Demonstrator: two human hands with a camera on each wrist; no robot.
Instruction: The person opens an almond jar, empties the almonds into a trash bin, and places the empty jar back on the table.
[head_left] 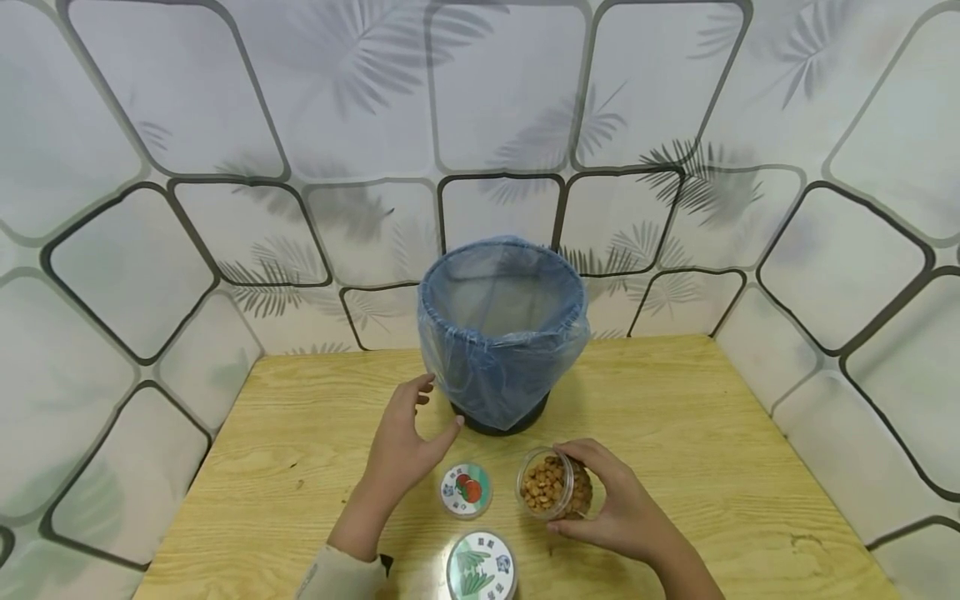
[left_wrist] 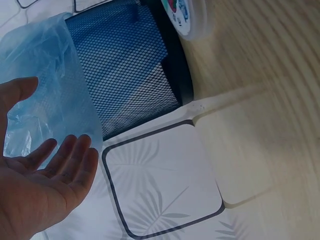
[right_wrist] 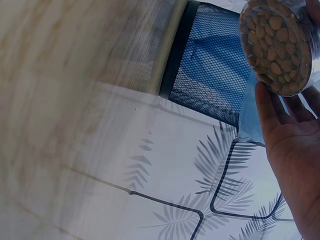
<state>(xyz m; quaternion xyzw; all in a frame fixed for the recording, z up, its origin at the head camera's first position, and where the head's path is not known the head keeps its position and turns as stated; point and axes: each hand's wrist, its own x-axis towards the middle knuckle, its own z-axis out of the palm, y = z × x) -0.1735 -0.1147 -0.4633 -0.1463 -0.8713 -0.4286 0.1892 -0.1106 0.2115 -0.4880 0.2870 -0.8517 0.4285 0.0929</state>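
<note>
My right hand (head_left: 630,508) grips a clear plastic jar (head_left: 555,485) of brown nut-like pieces between thumb and fingers. The jar leans with its mouth to the left, in front of the bin; its round base (right_wrist: 276,47) shows in the right wrist view. My left hand (head_left: 401,446) holds nothing, its fingers spread and slightly bent beside the bin's lower left. A mesh bin (left_wrist: 125,65) lined with a blue plastic bag (head_left: 502,367) stands at the back of the table. Close to my left hand lies a round container with a tomato label (head_left: 465,490).
A larger round container with a green vegetable label (head_left: 482,567) sits at the near edge of the view. Patterned wall panels (head_left: 375,233) enclose the wooden table (head_left: 675,417) at the back and both sides.
</note>
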